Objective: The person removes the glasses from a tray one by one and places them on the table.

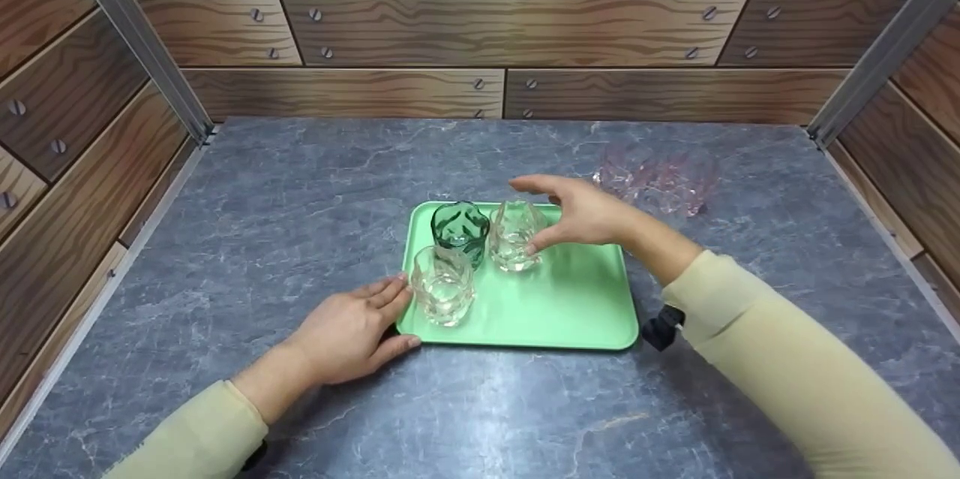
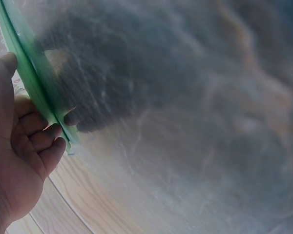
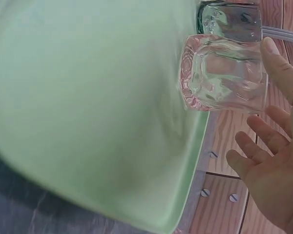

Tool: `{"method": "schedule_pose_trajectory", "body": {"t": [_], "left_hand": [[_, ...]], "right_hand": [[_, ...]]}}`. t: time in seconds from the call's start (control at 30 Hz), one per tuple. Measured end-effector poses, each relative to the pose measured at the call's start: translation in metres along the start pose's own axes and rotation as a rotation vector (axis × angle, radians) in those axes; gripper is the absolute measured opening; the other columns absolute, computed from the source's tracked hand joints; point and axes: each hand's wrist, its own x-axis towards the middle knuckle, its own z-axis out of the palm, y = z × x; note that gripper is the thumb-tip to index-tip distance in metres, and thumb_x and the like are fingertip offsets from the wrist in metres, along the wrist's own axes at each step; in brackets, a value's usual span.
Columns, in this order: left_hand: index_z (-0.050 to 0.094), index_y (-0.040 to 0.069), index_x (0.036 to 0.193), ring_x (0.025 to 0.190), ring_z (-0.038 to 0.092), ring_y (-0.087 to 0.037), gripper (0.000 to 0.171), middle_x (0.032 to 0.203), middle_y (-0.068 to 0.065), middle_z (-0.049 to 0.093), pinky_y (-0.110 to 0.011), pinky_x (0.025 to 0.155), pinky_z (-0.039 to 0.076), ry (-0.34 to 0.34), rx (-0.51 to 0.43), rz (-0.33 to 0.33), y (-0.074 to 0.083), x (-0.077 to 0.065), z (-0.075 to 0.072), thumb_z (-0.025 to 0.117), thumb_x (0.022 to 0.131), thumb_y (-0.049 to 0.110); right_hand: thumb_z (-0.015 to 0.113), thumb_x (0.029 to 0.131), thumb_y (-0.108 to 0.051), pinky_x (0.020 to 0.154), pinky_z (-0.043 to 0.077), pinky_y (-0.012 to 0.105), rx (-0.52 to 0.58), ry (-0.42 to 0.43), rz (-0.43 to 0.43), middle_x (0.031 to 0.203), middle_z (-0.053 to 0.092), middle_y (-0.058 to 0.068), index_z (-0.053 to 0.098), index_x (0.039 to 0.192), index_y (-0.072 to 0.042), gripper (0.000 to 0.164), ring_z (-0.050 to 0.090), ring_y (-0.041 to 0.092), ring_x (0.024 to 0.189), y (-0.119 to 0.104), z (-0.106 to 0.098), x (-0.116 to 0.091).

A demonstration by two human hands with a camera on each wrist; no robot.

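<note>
A green tray (image 1: 570, 299) holds three faceted tumblers. At its left front stands a clear glass (image 1: 444, 287), with a dark green glass (image 1: 459, 227) behind it. Beside the green one is another clear glass (image 1: 516, 239), slightly pinkish in the right wrist view (image 3: 224, 73). My left hand (image 1: 352, 332) rests at the tray's left front corner, fingertips against the left edge and thumb at the front edge. My right hand (image 1: 589, 212) is spread at the right-hand clear glass; the thumb overlaps it in the head view, while the fingers stand apart from it.
Several pale pink glasses (image 1: 660, 182) stand close together on the grey marbled tabletop (image 1: 315, 194), behind my right forearm. Wood-patterned walls (image 1: 517, 28) enclose the back and both sides, with metal posts (image 1: 142, 36) at the corners.
</note>
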Motion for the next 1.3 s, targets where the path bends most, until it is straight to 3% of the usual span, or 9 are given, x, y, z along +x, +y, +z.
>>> {"method": "schedule_pose_trajectory", "body": {"t": [0.47,0.67,0.93,1.3], "left_hand": [[0.052,-0.006,0.152,0.14,0.054,-0.043,0.075,0.154,-0.027,0.052,-0.053,0.114,0.048,-0.018,0.003,-0.003,0.0,0.0,-0.001,0.053,0.109,0.056],[0.052,-0.006,0.152,0.141,0.054,-0.042,0.076,0.154,-0.027,0.051,-0.053,0.114,0.048,-0.023,0.005,-0.006,-0.001,0.0,0.001,0.052,0.109,0.057],[0.054,-0.007,0.15,0.138,0.056,-0.042,0.074,0.152,-0.027,0.054,-0.052,0.111,0.051,0.007,0.01,0.013,0.0,0.0,0.0,0.054,0.109,0.054],[0.053,-0.006,0.151,0.139,0.056,-0.043,0.075,0.152,-0.027,0.053,-0.053,0.112,0.05,0.007,0.01,0.008,0.001,-0.001,0.001,0.054,0.108,0.055]], "right_hand": [[0.094,0.081,-0.032,0.126,0.031,0.051,0.114,-0.054,0.014,0.162,0.047,0.01,0.042,0.162,-0.011,0.099,0.042,0.035,0.15,0.004,0.008,0.006],[0.094,0.082,-0.026,0.123,0.037,0.049,0.184,-0.06,0.005,0.156,0.053,0.011,0.042,0.162,-0.01,0.097,0.048,0.035,0.145,0.005,0.011,0.005],[0.095,0.079,-0.023,0.113,0.048,0.049,0.207,-0.021,0.041,0.145,0.06,0.01,0.046,0.16,-0.013,0.095,0.057,0.034,0.132,0.003,0.014,0.004],[0.095,0.079,-0.02,0.112,0.048,0.051,0.215,0.013,0.015,0.139,0.064,0.013,0.048,0.156,-0.006,0.091,0.06,0.034,0.127,0.0,0.005,-0.001]]}}
